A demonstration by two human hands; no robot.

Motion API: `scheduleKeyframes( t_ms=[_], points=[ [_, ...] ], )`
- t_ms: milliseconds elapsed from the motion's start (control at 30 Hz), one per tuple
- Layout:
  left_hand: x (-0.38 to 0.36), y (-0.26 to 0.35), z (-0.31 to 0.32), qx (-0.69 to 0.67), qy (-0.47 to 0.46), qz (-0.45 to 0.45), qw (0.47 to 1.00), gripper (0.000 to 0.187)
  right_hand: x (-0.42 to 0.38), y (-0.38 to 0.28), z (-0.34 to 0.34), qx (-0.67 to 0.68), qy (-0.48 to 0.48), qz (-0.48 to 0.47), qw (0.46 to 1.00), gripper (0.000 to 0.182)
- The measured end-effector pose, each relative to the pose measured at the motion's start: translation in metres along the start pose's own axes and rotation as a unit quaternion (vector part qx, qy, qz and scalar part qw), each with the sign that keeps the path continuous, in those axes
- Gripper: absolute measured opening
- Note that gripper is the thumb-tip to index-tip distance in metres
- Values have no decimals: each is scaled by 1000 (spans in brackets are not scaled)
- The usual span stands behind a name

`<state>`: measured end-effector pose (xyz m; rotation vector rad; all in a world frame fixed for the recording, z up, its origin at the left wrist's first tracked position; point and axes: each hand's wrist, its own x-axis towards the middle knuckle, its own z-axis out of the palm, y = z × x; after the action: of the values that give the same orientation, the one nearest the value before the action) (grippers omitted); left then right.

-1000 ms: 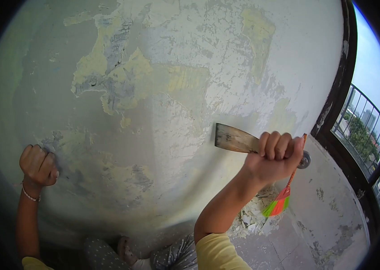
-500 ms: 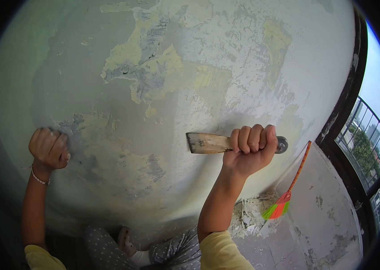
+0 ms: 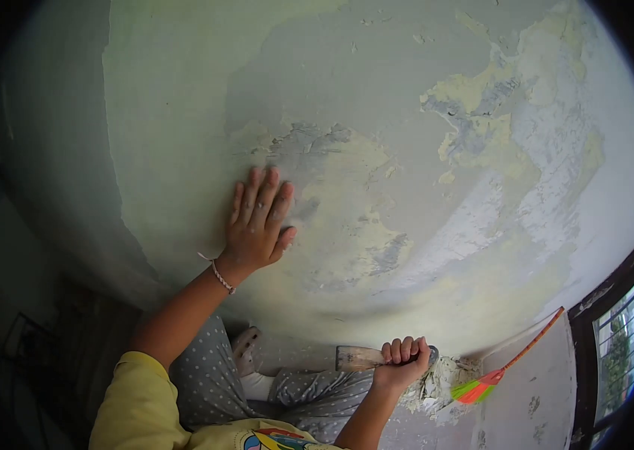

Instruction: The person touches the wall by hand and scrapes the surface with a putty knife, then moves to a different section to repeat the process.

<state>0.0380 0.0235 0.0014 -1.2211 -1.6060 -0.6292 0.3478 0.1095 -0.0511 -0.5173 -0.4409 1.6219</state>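
Note:
My left hand [image 3: 257,221] lies flat against the patchy wall [image 3: 347,225], fingers spread and dusted with white. It touches the surface just below a rough grey patch where paint has come away. Low on the right, my right hand [image 3: 405,360] is wrapped round a scraper [image 3: 358,358]. The scraper's wide, worn blade points left over my knee, apart from the wall, and its round handle end sticks out on the right of the fist.
A broom [image 3: 478,386] with red and green bristles leans at the lower right beside a heap of peeled flakes [image 3: 437,382]. Beyond it is a dark-framed window [image 3: 621,337] with bars. Dark objects stand at the lower left.
The view has swung left. My left hand has opened from a fist and now rests flat on the wall. My right hand has dropped lower, still holding the scraper.

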Motion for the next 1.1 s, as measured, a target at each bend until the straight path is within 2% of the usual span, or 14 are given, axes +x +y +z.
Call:
scheduleKeyframes(
  t_ms=[133, 233, 300, 433, 500, 533, 600, 633, 700, 800, 867, 1000, 1100],
  points=[
    [-67, 20, 29, 6, -51, 63, 997, 62, -16, 1, -7, -58, -12, 46, 997, 33],
    [-119, 49, 38, -57, -101, 52, 992, 62, -29, -3, -9, -89, 3, 50, 995, 31],
    [-135, 61, 38, -92, -220, 209, 948, 66, -36, -7, -13, -107, 14, 57, 993, 31],
    [-140, 61, 35, -85, -258, 238, 933, 68, -46, -11, -21, -128, 27, 57, 990, 31],
    [-126, 53, 37, -24, -156, 172, 972, 68, -50, -13, -26, -135, 23, 59, 989, 31],
    [-115, 48, 32, -26, -158, 168, 973, 68, -52, -14, -26, -140, 24, 60, 988, 31],
    [-95, 39, 22, -22, -106, 60, 992, 64, -56, -13, -26, -162, 35, 49, 985, 30],
    [-87, 35, 18, -21, -111, 54, 992, 64, -57, -13, -27, -167, 35, 54, 984, 30],
    [-79, 25, 6, -66, -84, -71, 992, 65, -57, -9, -31, -168, 27, 61, 984, 31],
    [-83, 17, -14, -87, -94, -161, 979, 61, -61, 3, -33, -184, 11, 80, 980, 32],
    [-98, 14, -31, -96, -115, -246, 958, 67, -58, 14, -40, -198, -30, 110, 974, 34],
    [-149, 9, -55, -74, -186, -306, 931, 71, -70, 38, -32, -230, -55, 155, 959, 35],
    [-192, 9, -60, -131, -295, -322, 890, 75, -79, 53, -28, -226, -63, 178, 956, 33]
  ],
)
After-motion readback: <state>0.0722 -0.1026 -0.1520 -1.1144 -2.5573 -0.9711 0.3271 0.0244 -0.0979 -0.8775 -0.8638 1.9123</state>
